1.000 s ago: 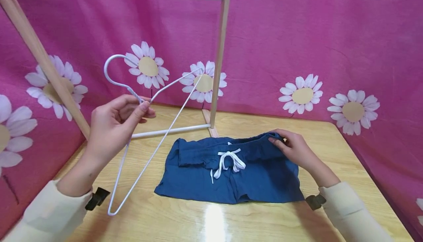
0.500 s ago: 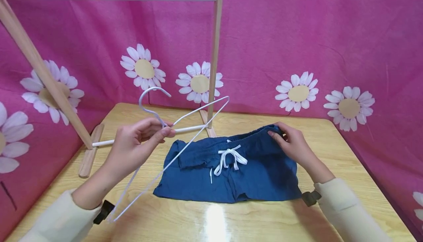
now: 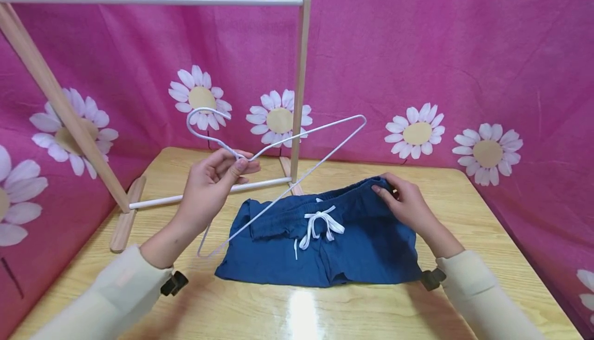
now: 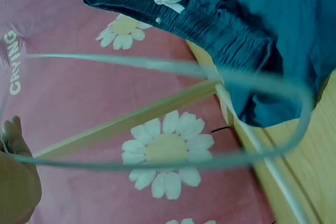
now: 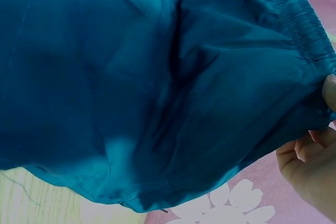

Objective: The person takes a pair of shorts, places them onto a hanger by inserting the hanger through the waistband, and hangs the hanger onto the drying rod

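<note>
The shorts (image 3: 362, 252) lie sideways on the tabletop (image 3: 371, 311), the right hand (image 3: 405, 201) pinching their top right corner. Near their left end, the left hand (image 3: 211, 184) pinches the hanger (image 3: 325, 159); its long side slants up to the right.

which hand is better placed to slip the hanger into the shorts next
Likely the left hand: it pinches the white hanger just below its hook, while the right hand is occupied, gripping the blue shorts by the waistband.

The shorts (image 3: 366, 247) lie on the table (image 3: 371, 311), the rack (image 3: 300, 82) behind to the left
</note>
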Demonstrator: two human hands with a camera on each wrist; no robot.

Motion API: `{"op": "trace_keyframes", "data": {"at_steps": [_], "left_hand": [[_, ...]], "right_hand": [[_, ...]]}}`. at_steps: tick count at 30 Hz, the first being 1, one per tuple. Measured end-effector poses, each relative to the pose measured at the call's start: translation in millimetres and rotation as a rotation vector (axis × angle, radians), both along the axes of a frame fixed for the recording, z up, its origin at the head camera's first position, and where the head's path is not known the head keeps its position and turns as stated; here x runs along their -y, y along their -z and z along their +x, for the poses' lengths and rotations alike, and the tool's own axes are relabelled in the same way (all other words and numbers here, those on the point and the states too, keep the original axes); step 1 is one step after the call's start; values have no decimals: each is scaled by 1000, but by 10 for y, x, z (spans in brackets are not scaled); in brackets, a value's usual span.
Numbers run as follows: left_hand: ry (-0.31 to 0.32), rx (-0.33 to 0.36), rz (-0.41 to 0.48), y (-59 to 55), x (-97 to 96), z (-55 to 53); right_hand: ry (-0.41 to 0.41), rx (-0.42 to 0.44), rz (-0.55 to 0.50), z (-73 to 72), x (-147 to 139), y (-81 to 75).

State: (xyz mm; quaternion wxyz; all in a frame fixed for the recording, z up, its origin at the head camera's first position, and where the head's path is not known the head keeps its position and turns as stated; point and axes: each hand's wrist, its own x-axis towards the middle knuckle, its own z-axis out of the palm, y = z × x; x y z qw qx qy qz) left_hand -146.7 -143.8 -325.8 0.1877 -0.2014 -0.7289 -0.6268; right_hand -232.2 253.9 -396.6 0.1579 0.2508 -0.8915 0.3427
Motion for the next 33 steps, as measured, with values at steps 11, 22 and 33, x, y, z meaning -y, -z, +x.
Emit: {"op": "trace_keyframes", "data": {"at_steps": [11,22,33], "left_hand": [[-100,-201,-187,182,-62,-145],[-113,-207,-286,330,-110,-210],[-87,-206,-268,384,-99,-240]], "right_hand": [[14,-11,-20,5,-24,33],[-2,-24,-48,49,17,11],[-3,-11,-24,68,-12,-16]]}}
